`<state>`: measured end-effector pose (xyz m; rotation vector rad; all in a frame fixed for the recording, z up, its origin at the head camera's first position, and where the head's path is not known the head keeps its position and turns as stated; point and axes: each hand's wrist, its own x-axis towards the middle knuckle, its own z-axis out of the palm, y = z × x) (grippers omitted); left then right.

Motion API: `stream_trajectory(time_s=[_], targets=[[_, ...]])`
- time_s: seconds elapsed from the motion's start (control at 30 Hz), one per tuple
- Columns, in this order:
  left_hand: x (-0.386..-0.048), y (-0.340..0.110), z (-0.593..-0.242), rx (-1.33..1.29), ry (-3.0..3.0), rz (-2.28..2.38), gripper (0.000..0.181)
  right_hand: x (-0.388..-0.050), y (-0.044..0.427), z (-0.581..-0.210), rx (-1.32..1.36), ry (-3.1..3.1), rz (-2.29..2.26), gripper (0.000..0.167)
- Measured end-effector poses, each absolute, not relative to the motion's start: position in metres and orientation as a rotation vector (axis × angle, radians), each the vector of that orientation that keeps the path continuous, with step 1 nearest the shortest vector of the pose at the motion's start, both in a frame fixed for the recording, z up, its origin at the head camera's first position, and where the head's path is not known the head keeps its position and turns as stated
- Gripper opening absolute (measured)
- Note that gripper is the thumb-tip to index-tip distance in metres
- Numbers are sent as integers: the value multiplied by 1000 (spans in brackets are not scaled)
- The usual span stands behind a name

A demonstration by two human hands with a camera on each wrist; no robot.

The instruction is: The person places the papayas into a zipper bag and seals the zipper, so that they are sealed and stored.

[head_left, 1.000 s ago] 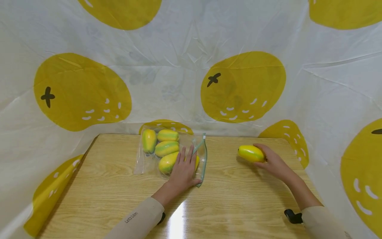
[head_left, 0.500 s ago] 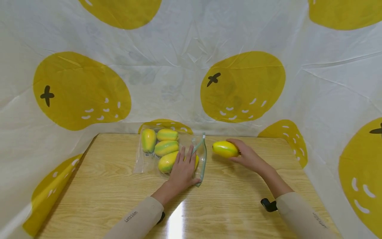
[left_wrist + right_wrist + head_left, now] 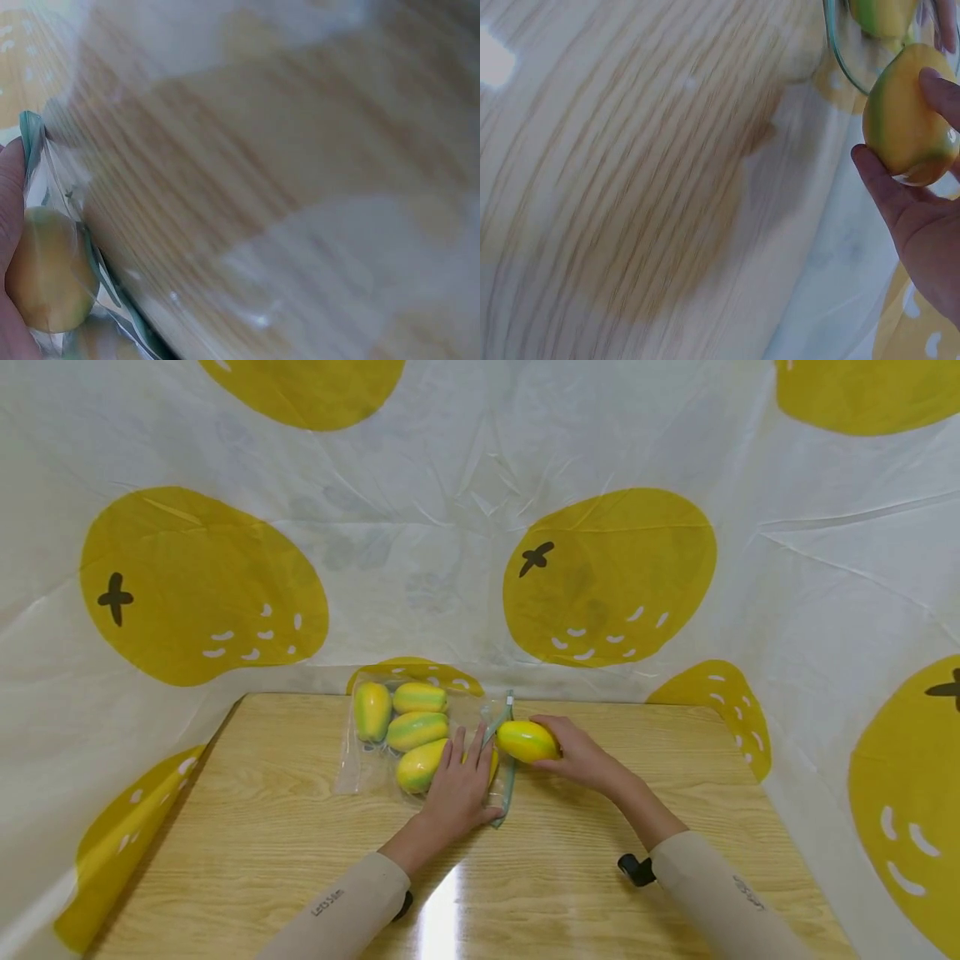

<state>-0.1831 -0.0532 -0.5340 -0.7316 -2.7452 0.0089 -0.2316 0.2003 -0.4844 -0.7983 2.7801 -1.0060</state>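
Observation:
In the head view my right hand [image 3: 581,753] grips a yellow-green papaya [image 3: 528,742] by its right end. The papaya's left end is at the mouth of a clear zip bag [image 3: 348,768]; the right wrist view shows fingers and thumb around the papaya [image 3: 907,112] beside the bag's green-edged opening. My left hand [image 3: 457,792] rests on the bag near that opening, fingers straight and spread, thumb by the green zip strip [image 3: 507,793]. Several papayas lie inside the bag, such as one at the back left [image 3: 372,712]; another is partly hidden beneath my left hand.
The bag lies on a wood-grain table [image 3: 555,877], near its back edge. A white curtain [image 3: 420,585] with yellow fruit prints rises behind the table and along both sides. Light glares on the tabletop at the front middle.
My right hand has carried the papaya leftward across the table, from the right side to the bag's mouth. The left hand and the bag have stayed about where they were.

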Motion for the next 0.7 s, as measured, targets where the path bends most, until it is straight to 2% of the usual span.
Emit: stream_trajectory(time_s=[0.37, 0.7], targets=[[-185, -52, -535, -756, -2724, 35, 137, -235, 184, -485, -803, 2725, -950, 81], [-186, -54, -534, -777, -2718, 59, 139, -246, 178, -482, -725, 2630, -1120, 64]])
